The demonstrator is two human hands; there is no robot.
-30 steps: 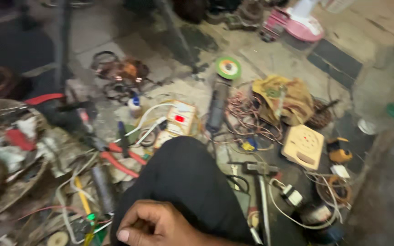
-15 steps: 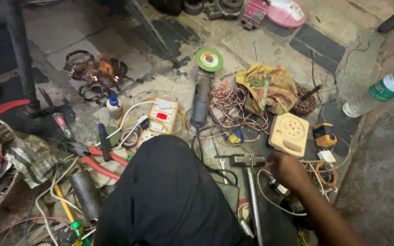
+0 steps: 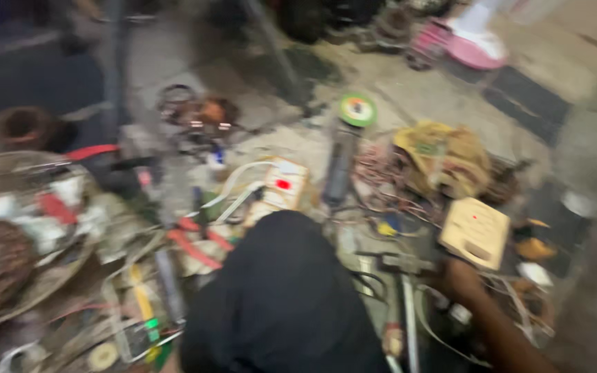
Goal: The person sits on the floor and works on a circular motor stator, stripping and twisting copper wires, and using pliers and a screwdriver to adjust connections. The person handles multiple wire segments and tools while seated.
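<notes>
The whole view is smeared by motion, so fine detail is lost. The right hand (image 3: 459, 280) reaches out over the cluttered floor and lies on or just at the head of a hammer (image 3: 399, 263), whose pale handle runs back toward the bottom edge of the picture. Whether the fingers are closed round the hammer or only resting against it cannot be told (the blur swallows them). The left hand is out of sight.

Taking the hammer as the landmark: just to its left rises the person's knee (image 3: 281, 297) in black cloth, filling the lower middle of the view. Just to its right and a little beyond lies a cream switch box (image 3: 475, 231), tilted, nearly touching the hand. Farther beyond it sits a heap of reddish wire (image 3: 388, 183) and a crumpled yellow cloth (image 3: 443, 159). Straight beyond it, a dark tube-shaped tool (image 3: 340, 166) points toward a round green roll of tape (image 3: 358, 110). Beyond and to the left, past the knee, is a cream meter with a red light (image 3: 281, 186), with white cable looping from it. Well to the left lie red-handled pliers (image 3: 195, 245), and farther still a wire basket (image 3: 22, 235) full of odds and ends.
</notes>
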